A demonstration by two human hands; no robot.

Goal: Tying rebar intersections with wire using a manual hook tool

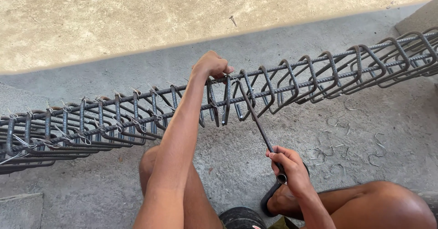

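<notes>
Rebar cage (273,90), lying lengthwise across the concrete floor (237,160), its long bars ringed by closely spaced stirrups. At mid-length, the left hand (211,65) is closed over the top bar, fingers wrapped around it beside a stirrup (226,101). The right hand (288,167) is clenched around the handle end of a slender tying hook (258,119), whose shaft slants up to the joint just right of the left hand. The hook tip appears to engage a wire tie (235,79) there, though the tie is too small to confirm. Stirrups to the left carry twisted ties with protruding tails (150,88); those to the right show none. Loose bent wire pieces (335,149) lie scattered on the floor near the right knee.

Risks, as judged: over-twisting could snap the thin wire; a slipping hook could strike the left fingers, which sit just beside the joint; the protruding tails could scratch the forearm (175,137) resting across the cage.
</notes>
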